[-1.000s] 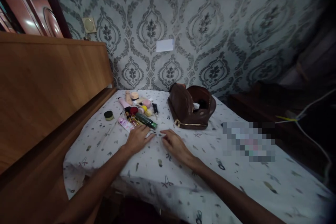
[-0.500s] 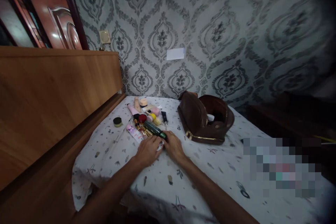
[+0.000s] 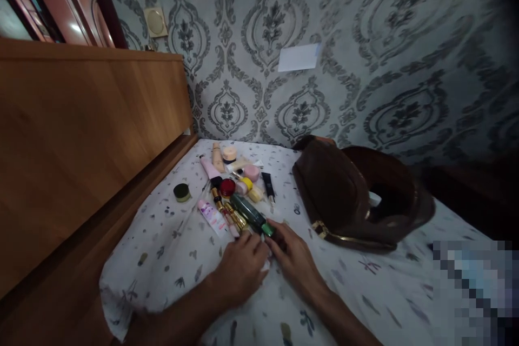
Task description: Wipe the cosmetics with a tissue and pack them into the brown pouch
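Note:
A dark green bottle (image 3: 248,212) with a bright green cap lies across a pile of cosmetics on the cloth. My right hand (image 3: 298,254) has its thumb and fingers curled around the cap end. Close beside it, my left hand (image 3: 243,266) is closed, knuckles up; a bit of something white shows under its fingers, too hidden to name. Just beyond the left fingers are gold lipstick tubes (image 3: 238,218) and a pink and white tube (image 3: 211,216). Behind the bottle sit a red round jar (image 3: 227,188), a pink item (image 3: 251,173) and a black tube (image 3: 268,186).
A brown handbag (image 3: 332,194) stands unzipped on the right, a white item inside. A dark-lidded round jar (image 3: 182,192) sits apart at left. A wooden panel (image 3: 93,146) borders the left side; patterned wallpaper (image 3: 275,16) rises behind. The patterned cloth (image 3: 162,243) covers the surface.
The view has moved closer and tilted down, so the pile and bag look larger. Both hands stay at the bottle's cap end, with slightly more space between them.

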`<state>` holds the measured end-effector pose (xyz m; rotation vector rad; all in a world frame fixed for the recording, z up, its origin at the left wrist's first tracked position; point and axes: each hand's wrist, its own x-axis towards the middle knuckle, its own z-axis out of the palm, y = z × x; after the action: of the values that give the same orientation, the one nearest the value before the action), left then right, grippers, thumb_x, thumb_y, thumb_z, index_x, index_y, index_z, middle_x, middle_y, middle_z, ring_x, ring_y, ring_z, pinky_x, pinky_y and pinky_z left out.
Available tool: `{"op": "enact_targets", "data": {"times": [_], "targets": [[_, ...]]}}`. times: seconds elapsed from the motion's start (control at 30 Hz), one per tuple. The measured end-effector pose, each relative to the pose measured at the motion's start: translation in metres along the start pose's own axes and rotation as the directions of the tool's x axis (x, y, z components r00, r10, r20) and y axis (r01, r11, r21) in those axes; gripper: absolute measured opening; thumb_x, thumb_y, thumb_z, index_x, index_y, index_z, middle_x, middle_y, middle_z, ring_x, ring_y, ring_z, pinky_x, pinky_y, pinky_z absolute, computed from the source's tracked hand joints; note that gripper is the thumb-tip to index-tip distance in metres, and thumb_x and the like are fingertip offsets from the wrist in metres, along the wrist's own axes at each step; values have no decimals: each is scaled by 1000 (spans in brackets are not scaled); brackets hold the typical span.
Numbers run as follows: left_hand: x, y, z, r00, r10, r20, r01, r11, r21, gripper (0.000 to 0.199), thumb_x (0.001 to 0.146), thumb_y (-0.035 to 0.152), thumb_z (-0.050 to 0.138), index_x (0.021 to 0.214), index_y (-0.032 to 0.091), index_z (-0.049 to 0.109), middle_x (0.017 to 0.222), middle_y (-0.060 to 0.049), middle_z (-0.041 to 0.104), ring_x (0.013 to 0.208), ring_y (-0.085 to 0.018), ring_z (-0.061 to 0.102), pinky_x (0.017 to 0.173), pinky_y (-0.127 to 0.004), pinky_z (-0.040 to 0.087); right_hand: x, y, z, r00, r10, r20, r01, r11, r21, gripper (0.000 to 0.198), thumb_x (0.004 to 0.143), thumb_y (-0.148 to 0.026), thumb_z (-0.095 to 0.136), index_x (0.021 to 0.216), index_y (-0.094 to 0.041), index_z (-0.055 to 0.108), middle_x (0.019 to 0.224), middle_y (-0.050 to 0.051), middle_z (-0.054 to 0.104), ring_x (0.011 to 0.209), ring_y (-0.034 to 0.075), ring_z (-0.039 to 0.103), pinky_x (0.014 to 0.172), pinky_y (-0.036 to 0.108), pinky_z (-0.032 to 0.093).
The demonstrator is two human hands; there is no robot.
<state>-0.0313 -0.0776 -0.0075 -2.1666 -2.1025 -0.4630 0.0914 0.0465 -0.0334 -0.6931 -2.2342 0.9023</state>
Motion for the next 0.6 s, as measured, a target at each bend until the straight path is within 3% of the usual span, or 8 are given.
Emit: {"op": "enact_targets", "data": {"times": [0.1,0.33,0.6], "targets": [[0,-1,-1,999,35,24,-34,999,-27,43,77,29,75,112,20,52,109,-6,63,102,-28,61,69,-41,59,0,-1,-3,999,39,8,-39,999,14,39,89,-37,52,120,-17,63,91,8,69,77,22,64,72,35,54],[9,-13,-9,999,-20,-42,14,989,-146,2,89,21,55,91,22,55,91,-1,65,84,-21,64,69,-35,56,0,-8,-9,997,78,18,-79,992,95,33,90,-37,55,115,-19,65,93,7,70,78,20,65,72,32,55],[4,-9,-10,996,17,-87,-26,994,-109,7,88,20,51,86,20,57,84,-4,65,78,-21,65,64,-31,49,-4,-12,-9,996,84,28,-86,992,93,35,89,-35,54,118,-18,63,98,8,70,83,21,65,78,34,53]]}}
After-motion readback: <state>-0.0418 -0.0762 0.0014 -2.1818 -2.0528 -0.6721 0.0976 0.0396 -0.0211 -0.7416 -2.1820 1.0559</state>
